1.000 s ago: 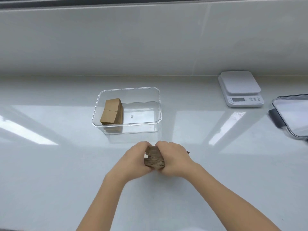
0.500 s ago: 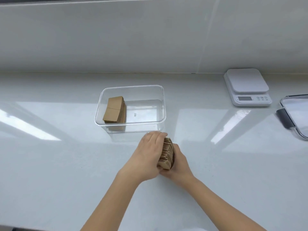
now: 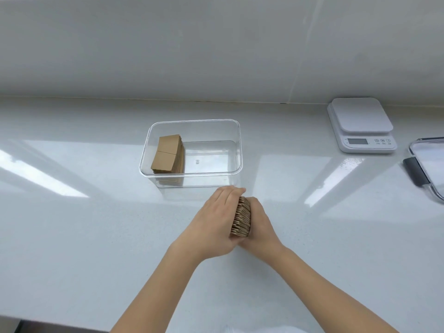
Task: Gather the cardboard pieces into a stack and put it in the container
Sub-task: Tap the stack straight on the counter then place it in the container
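Note:
A stack of brown cardboard pieces (image 3: 242,218) stands on edge, pressed between my two palms just in front of the container. My left hand (image 3: 213,219) covers its left face and my right hand (image 3: 260,224) its right face, so only the corrugated edges show. The clear plastic container (image 3: 236,145) sits on the white counter beyond my hands. Inside it, against the left wall, two stacks of cardboard pieces (image 3: 167,153) stand one behind the other; its right part is bare.
A white kitchen scale (image 3: 361,123) stands at the back right near the wall. The container's lid (image 3: 427,164), with a dark clip, lies at the right edge of view. The counter's near edge runs along the bottom left.
My hands turned the stack from lying flat between curled fingers to standing on edge between flat palms, and carried it slightly up and toward the container.

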